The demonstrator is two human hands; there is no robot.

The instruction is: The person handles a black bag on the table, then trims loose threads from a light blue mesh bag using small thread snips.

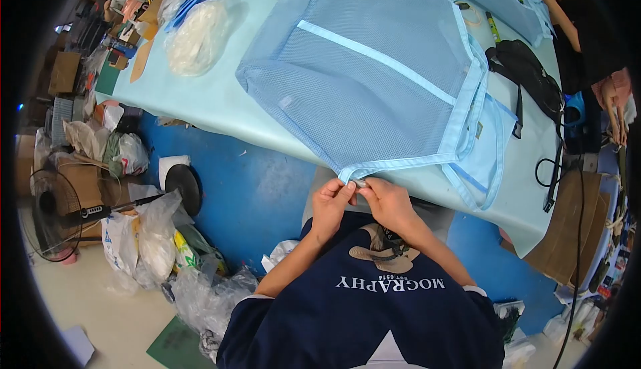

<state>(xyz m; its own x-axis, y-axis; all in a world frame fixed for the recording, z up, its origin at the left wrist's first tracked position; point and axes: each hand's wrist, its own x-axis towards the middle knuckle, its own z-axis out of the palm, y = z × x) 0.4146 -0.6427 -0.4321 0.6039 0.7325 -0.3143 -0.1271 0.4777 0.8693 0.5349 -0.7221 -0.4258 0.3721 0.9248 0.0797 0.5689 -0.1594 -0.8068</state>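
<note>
A blue mesh bag (pixel 387 112) with light blue binding lies spread over the table, one corner hanging towards me at the front edge. My left hand (pixel 330 202) is closed, pinching the bound corner of the bag between thumb and fingers. Close beside it, my right hand (pixel 388 202) is closed on a small greyish piece (pixel 360 183) at that same corner. Its kind is too small to tell, and my fingers partly cover it. Light blue straps (pixel 491 195) of the bag droop over the table edge to the right.
The pale green covered table (pixel 267 129) holds a clear plastic bag (pixel 197 39), a black pouch (pixel 527 75) and a yellow-green marker (pixel 493 27). Another person's arm (pixel 557 9) reaches in at top right, beside more blue mesh. Plastic bags and a fan (pixel 57 215) stand left.
</note>
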